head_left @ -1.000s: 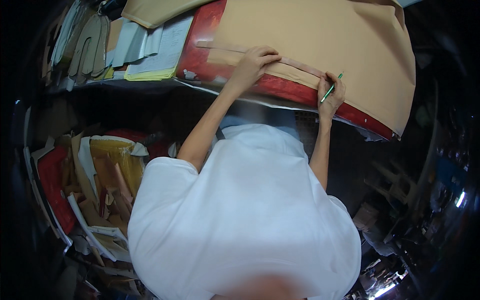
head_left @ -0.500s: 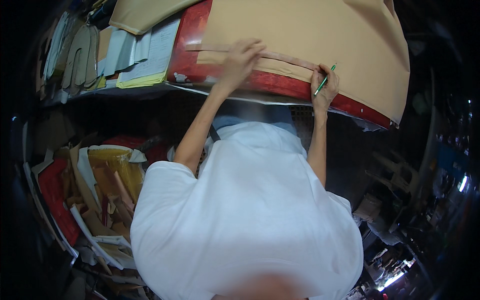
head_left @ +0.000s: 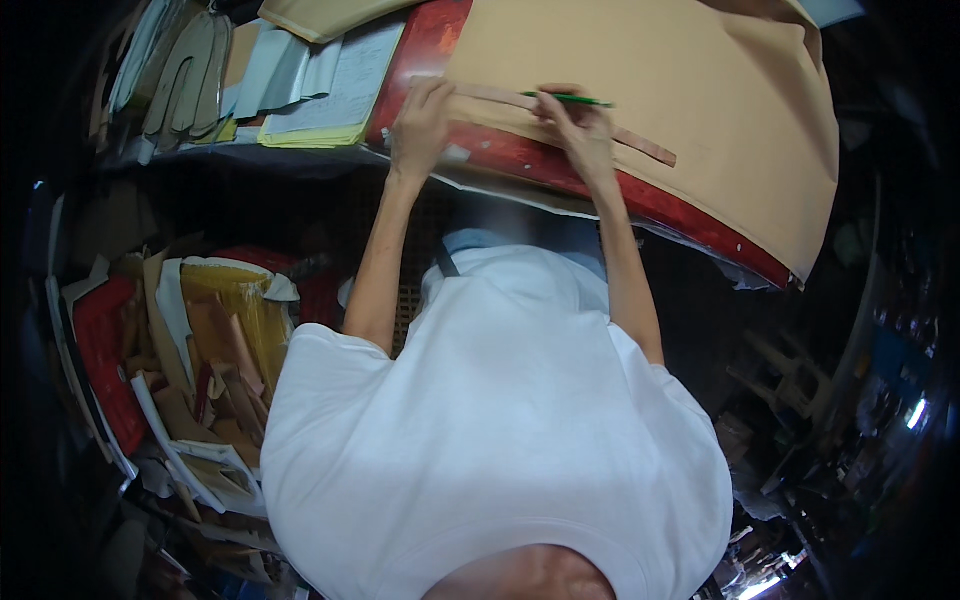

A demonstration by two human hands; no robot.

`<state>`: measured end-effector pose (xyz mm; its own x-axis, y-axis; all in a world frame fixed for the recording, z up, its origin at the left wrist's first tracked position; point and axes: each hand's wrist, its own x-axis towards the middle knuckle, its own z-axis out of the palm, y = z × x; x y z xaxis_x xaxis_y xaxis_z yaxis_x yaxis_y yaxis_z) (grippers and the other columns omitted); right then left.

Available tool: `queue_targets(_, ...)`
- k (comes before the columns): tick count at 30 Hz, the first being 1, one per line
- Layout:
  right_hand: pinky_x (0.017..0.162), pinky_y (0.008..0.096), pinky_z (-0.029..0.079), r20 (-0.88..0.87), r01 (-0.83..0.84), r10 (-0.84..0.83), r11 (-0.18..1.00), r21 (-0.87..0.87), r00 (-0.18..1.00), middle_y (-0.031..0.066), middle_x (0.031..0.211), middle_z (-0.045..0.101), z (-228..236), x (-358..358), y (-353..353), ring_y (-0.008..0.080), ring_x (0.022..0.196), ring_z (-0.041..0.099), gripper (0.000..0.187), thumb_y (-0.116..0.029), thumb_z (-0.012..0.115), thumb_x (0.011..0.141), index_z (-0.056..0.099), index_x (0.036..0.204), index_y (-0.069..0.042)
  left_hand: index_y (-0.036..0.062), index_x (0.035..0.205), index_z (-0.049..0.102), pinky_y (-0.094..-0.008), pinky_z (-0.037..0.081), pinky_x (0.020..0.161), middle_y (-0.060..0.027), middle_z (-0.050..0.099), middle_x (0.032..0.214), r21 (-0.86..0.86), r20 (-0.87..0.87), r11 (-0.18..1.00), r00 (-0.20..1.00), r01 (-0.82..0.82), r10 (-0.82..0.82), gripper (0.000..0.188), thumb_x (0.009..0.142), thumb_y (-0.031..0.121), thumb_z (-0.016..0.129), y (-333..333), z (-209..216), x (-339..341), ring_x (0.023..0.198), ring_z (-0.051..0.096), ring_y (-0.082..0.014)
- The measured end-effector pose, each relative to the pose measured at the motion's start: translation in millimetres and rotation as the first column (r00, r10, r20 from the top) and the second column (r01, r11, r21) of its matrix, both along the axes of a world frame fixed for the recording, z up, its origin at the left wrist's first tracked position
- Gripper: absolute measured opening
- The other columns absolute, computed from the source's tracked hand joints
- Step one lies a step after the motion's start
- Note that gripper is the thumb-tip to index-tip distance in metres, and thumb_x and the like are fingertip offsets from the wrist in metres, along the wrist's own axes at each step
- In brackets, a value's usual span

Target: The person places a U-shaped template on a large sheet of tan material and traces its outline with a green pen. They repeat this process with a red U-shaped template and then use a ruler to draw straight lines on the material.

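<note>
Tan sheet point(head_left: 700, 110) lying over the red-edged bench point(head_left: 560, 170), with free surface rightward to its overhanging edge; the long strip template point(head_left: 560, 108) lies upon it, best kept flat under the left hand point(head_left: 420, 125) while the right hand point(head_left: 580, 130), gripping the green pen point(head_left: 565, 98), traces snugly.

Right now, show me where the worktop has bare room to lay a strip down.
The widest free patch is the tan sheet beyond the long template strip, out toward its right edge. Along the near red edge only a narrow band is bare. The left hand and the right hand, which holds a green pen, take the middle. The paper stacks crowd the left.
</note>
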<state>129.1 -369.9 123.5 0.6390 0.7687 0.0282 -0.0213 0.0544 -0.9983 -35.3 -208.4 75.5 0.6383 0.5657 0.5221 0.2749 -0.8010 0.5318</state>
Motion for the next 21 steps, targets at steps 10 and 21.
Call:
queue_targets(10, 0.075, 0.0321, 0.052, 0.469, -0.121, 0.146, 0.989, -0.084, 0.871, 0.0145, 0.089, 0.069, -19.2, -29.0, 72.3, 0.0201, 0.079, 0.066, 0.029, -0.026, 0.056, 0.099, 0.065, 0.103, 0.001, 0.0057, 0.111, 0.068, -0.0377, 0.051, 0.089, -0.0087, 0.064, 0.113, -0.015, -0.011, 1.000, 1.000, -0.023, 0.023, 0.028, 0.084, -0.001, 0.060, -2.7, 4.5, 0.1, 0.106, 0.062, -0.0282)
queue_targets(21, 0.060, 0.0291, 0.050, 0.236, 0.312, -0.243, 0.894, -0.323, 0.941, 0.0077, 0.069, 0.063, -8.5, 64.8, -73.1, 0.0129, 0.065, 0.062, 0.032, -0.028, 0.049, 0.102, 0.060, 0.091, 0.000, 0.0032, 0.103, 0.067, -0.0380, 0.050, 0.089, -0.0095, 0.064, 0.108, -0.017, -0.027, 1.000, 0.999, -0.021, 0.020, 0.019, 0.086, 0.002, 0.059, 1.2, 9.8, 4.6, 0.102, 0.063, -0.0284)
